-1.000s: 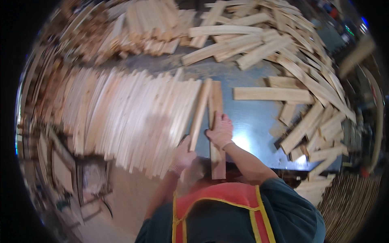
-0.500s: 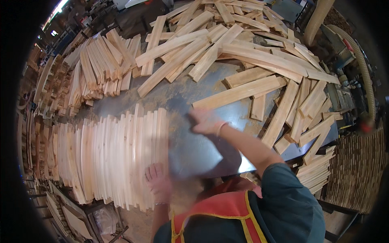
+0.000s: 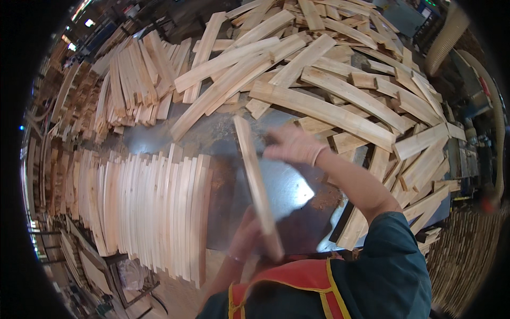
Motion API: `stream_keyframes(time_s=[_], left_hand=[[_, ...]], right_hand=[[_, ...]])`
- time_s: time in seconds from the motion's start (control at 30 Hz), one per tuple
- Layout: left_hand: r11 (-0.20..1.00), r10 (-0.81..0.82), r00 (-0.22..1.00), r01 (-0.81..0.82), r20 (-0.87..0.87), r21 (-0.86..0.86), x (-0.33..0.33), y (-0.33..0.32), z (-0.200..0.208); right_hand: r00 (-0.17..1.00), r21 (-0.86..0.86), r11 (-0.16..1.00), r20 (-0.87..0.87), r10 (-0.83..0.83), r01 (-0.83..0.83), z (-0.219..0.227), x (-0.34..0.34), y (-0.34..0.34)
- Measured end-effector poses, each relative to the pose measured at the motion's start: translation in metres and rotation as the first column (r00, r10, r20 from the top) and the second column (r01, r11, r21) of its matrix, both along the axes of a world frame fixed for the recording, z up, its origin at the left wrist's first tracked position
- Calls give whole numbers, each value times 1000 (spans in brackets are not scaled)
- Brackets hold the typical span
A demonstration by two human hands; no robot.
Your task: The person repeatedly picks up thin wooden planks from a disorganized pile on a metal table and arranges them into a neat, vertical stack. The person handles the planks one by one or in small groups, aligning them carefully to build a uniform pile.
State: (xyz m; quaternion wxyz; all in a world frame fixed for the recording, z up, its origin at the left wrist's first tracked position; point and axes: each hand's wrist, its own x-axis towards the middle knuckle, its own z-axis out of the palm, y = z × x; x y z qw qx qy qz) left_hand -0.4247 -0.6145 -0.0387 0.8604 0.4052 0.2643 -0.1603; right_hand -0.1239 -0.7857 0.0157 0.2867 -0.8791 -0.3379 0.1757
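A single wooden board (image 3: 255, 183) slants over the metal tabletop, its far end leaning left and its lower end close to my apron. My left hand (image 3: 246, 234), in a pale pinkish glove, grips this board near its lower end; motion blurs the fingers and the board hides part of them. To the right of the board's upper part is my right hand (image 3: 295, 145), also gloved. Its fingers are apart and somewhat blurred, with nothing seen in them. Left of the board, a row of boards (image 3: 154, 207) is lined up side by side on edge.
A loose heap of boards (image 3: 324, 111) spreads across the far and right side of the metal table (image 3: 228, 223). More boards (image 3: 135, 80) are piled at the far left. A ribbed hose (image 3: 447, 40) hangs at the far right. Stacked wood (image 3: 473, 260) stands lower right.
My left hand has left the row and moved right to a board now slanting over the table. My right hand has shifted slightly right and away. Boards at the heap's near edge have moved.
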Motion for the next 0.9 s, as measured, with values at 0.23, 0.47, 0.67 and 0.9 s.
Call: stream_keyframes(time_s=[0.23, 0.47, 0.67, 0.9], left_hand=[[932, -20, 996, 52, -92, 359, 2, 10, -33], [-54, -135, 850, 507, -509, 860, -38, 59, 57], [-625, -47, 965, 172, -258, 761, -130, 130, -3], [-356, -306, 863, 289, -403, 889, -115, 107, 63]], right_hand=[[835, -390, 779, 466, -293, 491, -43, 83, -112], [927, -205, 910, 191, -323, 359, 16, 15, -64], [824, 389, 848, -559, -95, 361, 4, -84, -1], [750, 60, 956, -635, -186, 288, -89, -243, 119]])
